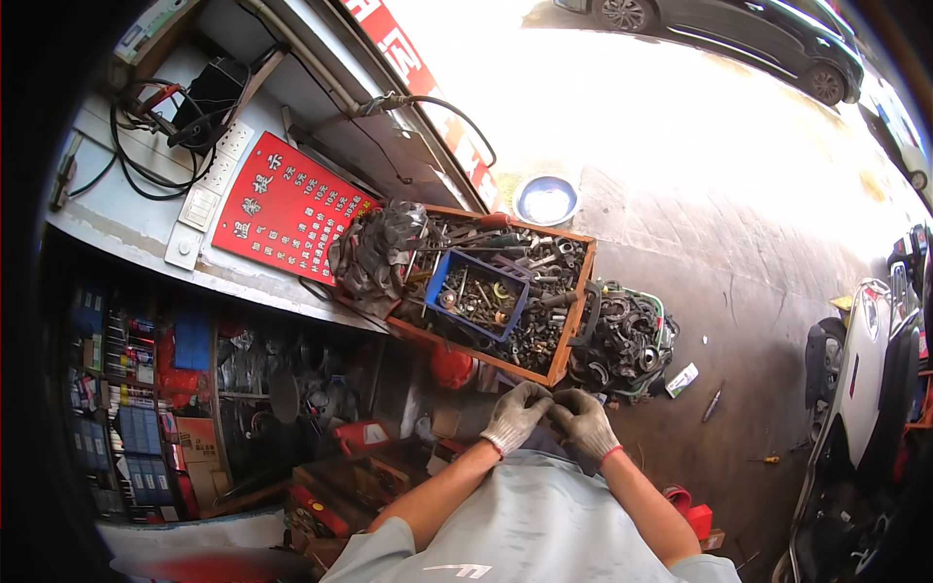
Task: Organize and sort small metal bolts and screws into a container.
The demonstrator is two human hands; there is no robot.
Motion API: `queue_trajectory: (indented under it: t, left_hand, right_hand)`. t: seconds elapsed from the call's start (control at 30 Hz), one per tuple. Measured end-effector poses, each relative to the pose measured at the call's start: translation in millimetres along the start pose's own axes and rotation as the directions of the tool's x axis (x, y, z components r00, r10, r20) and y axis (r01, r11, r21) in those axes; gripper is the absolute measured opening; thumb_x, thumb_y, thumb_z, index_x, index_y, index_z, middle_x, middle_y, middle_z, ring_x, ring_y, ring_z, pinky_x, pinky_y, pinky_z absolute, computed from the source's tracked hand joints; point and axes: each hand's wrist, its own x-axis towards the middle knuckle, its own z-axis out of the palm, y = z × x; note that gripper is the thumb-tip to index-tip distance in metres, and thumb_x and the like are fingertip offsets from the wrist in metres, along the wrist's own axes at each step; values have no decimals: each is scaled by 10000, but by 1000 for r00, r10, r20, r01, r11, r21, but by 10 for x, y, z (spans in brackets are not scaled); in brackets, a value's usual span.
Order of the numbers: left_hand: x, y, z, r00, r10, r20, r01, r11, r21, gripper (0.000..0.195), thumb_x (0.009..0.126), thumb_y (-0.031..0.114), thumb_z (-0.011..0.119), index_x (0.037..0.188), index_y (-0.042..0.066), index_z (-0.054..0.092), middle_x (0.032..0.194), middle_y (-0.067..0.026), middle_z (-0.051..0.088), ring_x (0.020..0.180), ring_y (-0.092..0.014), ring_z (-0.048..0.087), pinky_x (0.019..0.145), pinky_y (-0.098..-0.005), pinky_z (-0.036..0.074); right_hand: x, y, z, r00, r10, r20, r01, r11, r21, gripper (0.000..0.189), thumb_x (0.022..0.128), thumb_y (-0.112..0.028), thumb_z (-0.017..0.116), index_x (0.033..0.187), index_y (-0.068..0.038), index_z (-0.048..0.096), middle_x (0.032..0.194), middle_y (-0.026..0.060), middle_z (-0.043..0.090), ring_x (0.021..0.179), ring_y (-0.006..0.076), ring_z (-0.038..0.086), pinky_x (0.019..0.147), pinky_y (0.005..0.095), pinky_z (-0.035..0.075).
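My left hand (518,417) and my right hand (583,426), both in soiled knit work gloves, meet at the fingertips in front of my body. Their fingers are bent together; whether something small is between them cannot be told. Just beyond them stands a wooden tray (559,362) full of sockets, bolts and hand tools. A blue plastic bin (471,326) with small hardware lies inside it. Dark, dirty gloves (375,255) are heaped on the tray's left end. To the right of the tray, a green-rimmed basket (667,331) holds metal parts.
A screwdriver (770,460), a pen-like tool (713,405) and a small packet (682,380) lie on the floor at right, near a parked scooter (860,372). Shelves of boxes (138,444) stand at left. A metal basin (547,200) is beyond the tray, and a car (729,33) stands outside.
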Motion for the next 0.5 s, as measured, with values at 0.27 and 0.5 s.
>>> queue_trajectory:
  t: [0.27, 0.5]
  left_hand:
    - [196, -108, 66, 994, -18, 112, 30, 994, -109, 266, 996, 259, 682, 1090, 10, 674, 870, -37, 701, 672, -92, 654, 604, -260, 541]
    - [389, -119, -256, 948, 109, 300, -18, 956, -292, 265, 1044, 244, 613, 1186, 21, 632, 948, -40, 705, 815, -104, 678, 700, -248, 555]
  right_hand:
    - [-92, -23, -30, 991, -81, -107, 61, 982, -180, 178, 965, -152, 686, 1085, -20, 683, 911, 127, 743, 750, 195, 705, 665, 354, 579]
    - [94, 55, 31, 925, -263, -273, 151, 917, -370, 202, 962, -153, 640, 1096, -10, 691, 990, 184, 744, 838, 276, 723, 787, 400, 571]
